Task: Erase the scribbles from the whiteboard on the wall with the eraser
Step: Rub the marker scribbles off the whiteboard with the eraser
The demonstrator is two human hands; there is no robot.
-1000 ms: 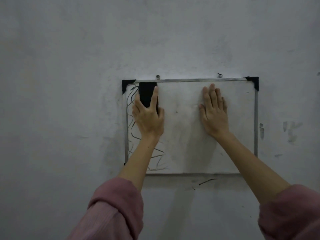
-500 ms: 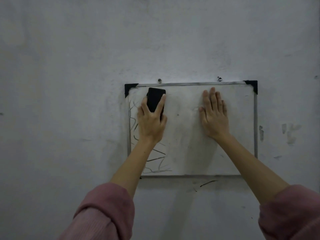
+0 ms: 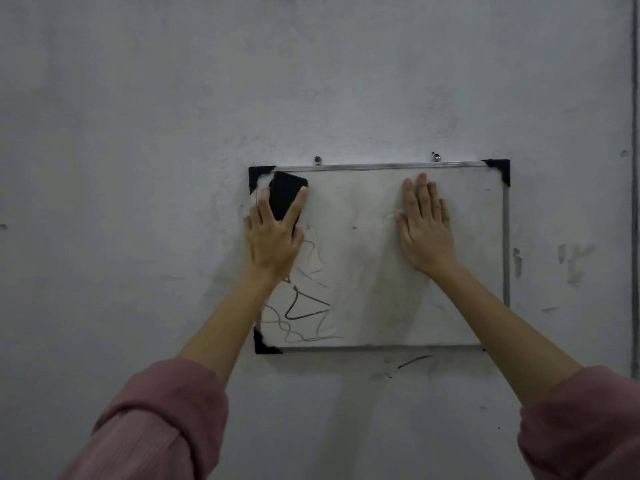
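A small whiteboard (image 3: 377, 188) with a metal frame and black corner caps hangs on the grey wall. Dark scribbles (image 3: 301, 313) cover its lower left part; fainter lines run up toward my left hand. My left hand (image 3: 273, 237) presses a black eraser (image 3: 285, 194) against the board's top left corner, fingers spread over it. My right hand (image 3: 426, 226) lies flat on the board's upper right part, fingers together, holding nothing. The middle and right of the board look wiped, with grey smears.
Two screws (image 3: 317, 160) (image 3: 436, 156) hold the board's top edge to the wall. Stray marker marks (image 3: 414, 361) sit on the wall just under the board, and grey smudges (image 3: 571, 261) to its right. A vertical dark line (image 3: 634, 168) runs down the far right.
My left hand has slid the eraser left into the board's top left corner, and the lines there are gone. My right hand stays flat on the board. The view has shifted slightly.
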